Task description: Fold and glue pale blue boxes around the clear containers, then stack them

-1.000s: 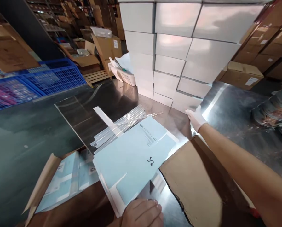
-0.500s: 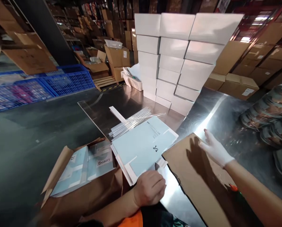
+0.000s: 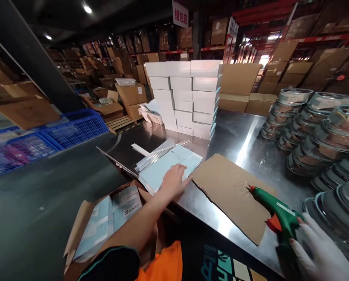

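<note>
My left hand lies open-fingered on the flat blue cartons near the worktop's front edge; gloved right hand grips the glue gun, nozzle best kept over the cardboard sheet.

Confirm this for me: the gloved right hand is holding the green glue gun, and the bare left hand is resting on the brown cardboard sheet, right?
Not quite. In the head view the left hand rests on the pale blue flat cartons, beside the cardboard sheet. The gloved right hand does hold the green glue gun.

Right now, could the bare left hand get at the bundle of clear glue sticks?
Probably yes: the left hand rests on the pale blue flat cartons, and the clear glue sticks lie just beyond, uncovered.
</note>
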### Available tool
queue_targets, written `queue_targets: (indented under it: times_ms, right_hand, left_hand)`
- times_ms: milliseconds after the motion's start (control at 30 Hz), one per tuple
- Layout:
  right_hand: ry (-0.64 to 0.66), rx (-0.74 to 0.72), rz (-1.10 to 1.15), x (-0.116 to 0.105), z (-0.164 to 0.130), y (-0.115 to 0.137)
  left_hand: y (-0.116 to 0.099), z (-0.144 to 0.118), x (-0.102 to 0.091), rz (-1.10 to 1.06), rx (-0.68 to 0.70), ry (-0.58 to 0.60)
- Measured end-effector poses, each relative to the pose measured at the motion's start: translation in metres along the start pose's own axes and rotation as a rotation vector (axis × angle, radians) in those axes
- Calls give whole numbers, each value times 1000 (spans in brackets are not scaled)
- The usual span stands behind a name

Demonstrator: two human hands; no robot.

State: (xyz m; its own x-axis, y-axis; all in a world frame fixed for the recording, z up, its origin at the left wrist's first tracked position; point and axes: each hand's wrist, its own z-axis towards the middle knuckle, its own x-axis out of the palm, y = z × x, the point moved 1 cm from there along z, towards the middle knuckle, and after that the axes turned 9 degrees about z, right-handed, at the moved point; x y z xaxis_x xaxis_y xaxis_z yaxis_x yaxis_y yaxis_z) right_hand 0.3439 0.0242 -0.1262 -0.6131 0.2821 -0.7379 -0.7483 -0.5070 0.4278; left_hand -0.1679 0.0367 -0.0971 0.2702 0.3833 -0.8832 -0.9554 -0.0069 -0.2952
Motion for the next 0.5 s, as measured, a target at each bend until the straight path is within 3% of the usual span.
queue_targets:
  times_ms: [67,200,333,500]
  right_hand:
    - [-27,0,-44,2,-33,-13]
    - [-100,32,-93,13,-78,-23]
    - [-107,-67,-184,16,-85,-12]
    - [-126,-105,-219,13,-82,-8]
  left_hand:
    - [23,22,-16,149,-217,105]
    - [59,38,-28,277,-368,204]
    - [79,34,-16,378,-415,328]
    - [89,47,-13,409,-372,361]
